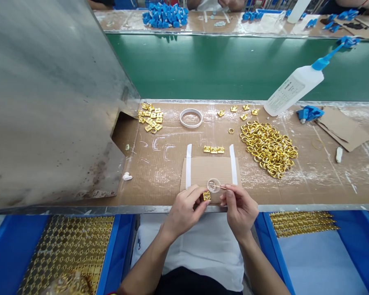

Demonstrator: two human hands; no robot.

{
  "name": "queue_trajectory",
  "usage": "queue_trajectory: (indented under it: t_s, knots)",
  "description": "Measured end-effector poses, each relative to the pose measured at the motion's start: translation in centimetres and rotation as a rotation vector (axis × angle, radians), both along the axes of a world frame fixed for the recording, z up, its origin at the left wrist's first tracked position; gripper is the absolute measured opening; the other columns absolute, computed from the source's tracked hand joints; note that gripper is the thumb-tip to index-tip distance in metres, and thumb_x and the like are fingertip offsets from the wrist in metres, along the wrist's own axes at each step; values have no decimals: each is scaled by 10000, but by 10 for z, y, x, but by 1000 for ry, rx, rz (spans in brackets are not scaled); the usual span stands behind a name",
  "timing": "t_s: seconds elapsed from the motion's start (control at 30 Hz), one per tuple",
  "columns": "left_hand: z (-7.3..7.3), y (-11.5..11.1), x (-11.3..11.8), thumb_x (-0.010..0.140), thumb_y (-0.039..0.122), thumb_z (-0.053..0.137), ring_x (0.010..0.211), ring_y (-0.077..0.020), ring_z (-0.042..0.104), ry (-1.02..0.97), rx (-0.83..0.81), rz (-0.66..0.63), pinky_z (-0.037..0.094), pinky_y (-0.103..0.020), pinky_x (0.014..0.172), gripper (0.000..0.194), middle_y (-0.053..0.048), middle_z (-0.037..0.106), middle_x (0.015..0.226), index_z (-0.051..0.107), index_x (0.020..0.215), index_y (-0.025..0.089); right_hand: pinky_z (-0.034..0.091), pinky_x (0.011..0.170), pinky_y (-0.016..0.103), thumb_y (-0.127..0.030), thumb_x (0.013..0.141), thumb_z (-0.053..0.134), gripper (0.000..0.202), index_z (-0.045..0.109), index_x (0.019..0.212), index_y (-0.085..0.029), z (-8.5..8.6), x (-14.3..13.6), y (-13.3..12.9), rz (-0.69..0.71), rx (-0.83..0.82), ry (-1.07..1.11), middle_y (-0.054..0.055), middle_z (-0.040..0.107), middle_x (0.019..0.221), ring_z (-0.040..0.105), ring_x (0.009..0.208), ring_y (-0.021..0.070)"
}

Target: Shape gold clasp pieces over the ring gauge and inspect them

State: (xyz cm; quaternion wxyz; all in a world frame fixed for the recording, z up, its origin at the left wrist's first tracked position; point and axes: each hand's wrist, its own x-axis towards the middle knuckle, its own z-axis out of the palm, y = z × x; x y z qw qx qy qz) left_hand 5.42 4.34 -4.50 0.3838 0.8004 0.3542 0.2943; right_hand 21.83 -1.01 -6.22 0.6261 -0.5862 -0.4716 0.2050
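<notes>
My left hand (187,211) pinches a small square gold-coloured metal piece (206,196) between thumb and fingers, close above the bench's front edge. In my right hand (241,209) is a thin wooden stick (222,187), held like a pen. Its tip reaches into a small round clear dish (213,185) that stands on a cardboard pad (209,168). What the dish contains is too small to make out. Behind the pad, a short row of gold pieces (214,150) lies side by side between two white tape strips.
A heap of gold rings (269,147) lies to the right, with a tilted white bottle (295,90) behind. More gold pieces (150,116) and a white tape ring (191,118) lie left of centre. A metal housing (55,102) stands left. Blue trays (123,246) flank my lap.
</notes>
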Motion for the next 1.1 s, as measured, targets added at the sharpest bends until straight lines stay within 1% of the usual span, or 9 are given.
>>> queue_trajectory:
  t_s: [0.13,0.23,0.43,0.63,0.8,0.97,1.1]
  knots:
    - [-1,0,0,959,144,578,638,-143,569,3,7,2,470,-259,619,198,-5,610,790,645,1145,142,539,411,210,-139,988,585,190,729,1064,-239,-1,0,-3,48,115,58,40,764,896,653,519,112]
    - [-1,0,0,967,158,577,641,-143,574,2,15,7,474,-259,623,178,-8,615,798,644,1132,151,533,405,228,-113,980,578,214,719,1086,-235,-5,1,-8,103,184,30,60,766,925,652,530,122]
    - [0,-1,1,976,171,571,649,-145,581,5,6,10,479,-258,626,177,-11,623,805,636,1140,164,565,453,233,-66,955,580,266,709,1119,-231,-10,4,-13,177,158,-90,72,771,961,676,576,129]
    - [0,-1,0,971,163,576,658,-145,590,7,-15,6,483,-257,628,169,-18,636,824,634,1129,160,635,574,281,-83,952,578,265,703,1130,-235,-6,6,-11,205,142,-212,72,786,952,726,633,162]
    - [-2,-1,0,971,162,571,659,-146,592,0,1,11,486,-257,626,179,-20,638,825,630,1140,155,659,632,302,-72,947,572,265,684,1133,-223,-4,5,-10,215,155,-307,88,786,944,766,749,199]
    - [-2,-1,1,981,188,566,660,-147,593,5,5,15,494,-260,632,164,-19,642,823,628,1132,167,666,657,307,-66,951,563,263,674,1131,-222,-3,5,-9,206,153,-321,90,785,938,776,801,209]
    - [0,-1,1,991,198,548,660,-147,597,14,-4,13,505,-266,646,170,-23,648,834,626,1141,179,666,642,310,-67,943,570,276,677,1137,-232,-3,4,-9,214,155,-323,85,790,948,776,776,210]
